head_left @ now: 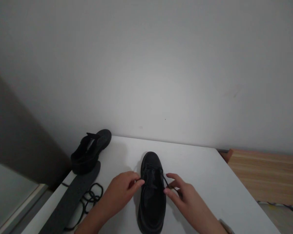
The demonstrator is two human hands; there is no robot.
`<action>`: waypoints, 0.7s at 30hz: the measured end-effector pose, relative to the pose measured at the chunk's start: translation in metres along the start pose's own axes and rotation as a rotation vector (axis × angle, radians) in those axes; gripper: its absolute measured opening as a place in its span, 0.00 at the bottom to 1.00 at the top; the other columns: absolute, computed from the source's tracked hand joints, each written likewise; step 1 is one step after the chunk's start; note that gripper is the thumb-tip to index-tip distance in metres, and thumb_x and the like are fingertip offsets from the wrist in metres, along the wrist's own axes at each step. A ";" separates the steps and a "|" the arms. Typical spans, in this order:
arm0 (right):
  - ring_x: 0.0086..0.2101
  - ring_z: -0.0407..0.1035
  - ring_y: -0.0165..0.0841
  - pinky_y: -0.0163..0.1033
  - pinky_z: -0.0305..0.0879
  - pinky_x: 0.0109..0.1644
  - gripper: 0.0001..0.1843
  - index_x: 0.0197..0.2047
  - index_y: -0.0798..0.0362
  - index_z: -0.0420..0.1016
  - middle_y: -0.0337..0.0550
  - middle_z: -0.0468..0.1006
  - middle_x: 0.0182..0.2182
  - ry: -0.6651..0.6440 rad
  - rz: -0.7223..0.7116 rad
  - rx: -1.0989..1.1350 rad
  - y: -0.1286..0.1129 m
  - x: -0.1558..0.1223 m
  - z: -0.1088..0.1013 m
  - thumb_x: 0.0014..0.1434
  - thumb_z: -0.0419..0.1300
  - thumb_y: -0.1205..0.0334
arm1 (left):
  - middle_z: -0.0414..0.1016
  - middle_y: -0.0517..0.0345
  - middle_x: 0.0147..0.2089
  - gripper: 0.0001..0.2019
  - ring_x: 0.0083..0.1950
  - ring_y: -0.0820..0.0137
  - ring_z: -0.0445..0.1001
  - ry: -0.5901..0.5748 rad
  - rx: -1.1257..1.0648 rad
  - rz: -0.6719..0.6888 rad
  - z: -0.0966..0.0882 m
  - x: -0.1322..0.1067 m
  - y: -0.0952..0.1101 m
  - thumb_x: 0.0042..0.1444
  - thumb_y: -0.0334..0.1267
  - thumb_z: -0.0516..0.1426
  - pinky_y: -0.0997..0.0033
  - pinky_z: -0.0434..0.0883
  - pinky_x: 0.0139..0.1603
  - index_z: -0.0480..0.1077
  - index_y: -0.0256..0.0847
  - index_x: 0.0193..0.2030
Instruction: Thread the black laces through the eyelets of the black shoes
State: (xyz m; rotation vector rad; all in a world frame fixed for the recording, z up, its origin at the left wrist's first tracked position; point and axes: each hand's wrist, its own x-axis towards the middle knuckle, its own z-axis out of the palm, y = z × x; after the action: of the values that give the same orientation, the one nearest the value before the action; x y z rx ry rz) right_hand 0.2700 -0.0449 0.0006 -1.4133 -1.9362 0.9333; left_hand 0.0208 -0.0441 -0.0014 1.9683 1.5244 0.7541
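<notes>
A black lace-up shoe (pixel 151 191) lies on the white table (pixel 210 182) with its toe pointing away from me. My left hand (pixel 123 191) pinches the lace at the shoe's left side, fingers closed at the eyelets. On the right side, my right hand (pixel 183 196) pinches the other end of the black lace (pixel 165 180) between thumb and forefinger.
A second black shoe (pixel 90 151) sits at the table's far left corner. Beside it lie a dark insole (pixel 73 198) and a loose coiled black lace (pixel 91 196). A white wall stands close behind the table. A wooden surface (pixel 266 175) adjoins on the right.
</notes>
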 end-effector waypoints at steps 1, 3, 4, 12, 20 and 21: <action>0.23 0.68 0.34 0.37 0.62 0.29 0.20 0.52 0.49 0.72 0.38 0.78 0.26 -0.023 -0.004 -0.030 0.000 0.001 0.005 0.61 0.60 0.47 | 0.68 0.63 0.24 0.15 0.27 0.71 0.66 -0.020 -0.006 0.013 0.003 0.000 -0.001 0.62 0.42 0.55 0.73 0.59 0.28 0.69 0.41 0.25; 0.22 0.66 0.33 0.36 0.60 0.27 0.16 0.40 0.50 0.75 0.36 0.72 0.21 0.008 -0.030 -0.025 -0.002 0.002 0.010 0.63 0.58 0.46 | 0.66 0.63 0.25 0.17 0.28 0.71 0.66 -0.019 -0.066 0.033 0.006 -0.001 0.001 0.64 0.42 0.54 0.74 0.60 0.29 0.65 0.41 0.23; 0.24 0.66 0.33 0.35 0.61 0.28 0.17 0.35 0.50 0.75 0.36 0.71 0.21 0.046 -0.046 0.009 -0.004 0.002 0.010 0.64 0.56 0.46 | 0.67 0.62 0.27 0.17 0.30 0.71 0.67 -0.008 -0.109 0.035 0.005 -0.002 0.002 0.64 0.42 0.53 0.74 0.62 0.30 0.65 0.41 0.23; 0.55 0.67 0.46 0.39 0.72 0.42 0.23 0.27 0.51 0.73 0.55 0.69 0.58 0.093 0.024 0.356 -0.001 0.002 0.009 0.61 0.58 0.41 | 0.71 0.50 0.61 0.16 0.70 0.58 0.60 -0.023 -0.409 -0.028 0.011 0.002 0.001 0.64 0.44 0.53 0.54 0.58 0.68 0.71 0.43 0.26; 0.45 0.73 0.41 0.39 0.71 0.37 0.24 0.26 0.53 0.70 0.55 0.67 0.61 -0.046 0.050 0.445 -0.006 0.003 0.014 0.61 0.58 0.40 | 0.65 0.49 0.68 0.15 0.71 0.56 0.58 -0.030 -0.470 -0.027 0.018 0.001 0.009 0.62 0.42 0.54 0.50 0.56 0.70 0.71 0.42 0.25; 0.41 0.74 0.38 0.38 0.70 0.34 0.25 0.26 0.53 0.70 0.55 0.67 0.60 -0.047 0.057 0.458 -0.007 0.003 0.013 0.60 0.59 0.40 | 0.66 0.48 0.67 0.15 0.70 0.56 0.60 -0.013 -0.482 -0.029 0.019 0.000 0.007 0.62 0.42 0.54 0.51 0.58 0.69 0.71 0.42 0.25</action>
State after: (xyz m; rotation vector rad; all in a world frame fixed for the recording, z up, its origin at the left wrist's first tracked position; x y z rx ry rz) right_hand 0.2549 -0.0462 -0.0015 -1.1871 -1.5818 1.3446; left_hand 0.0395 -0.0472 -0.0095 1.5842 1.2169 0.9871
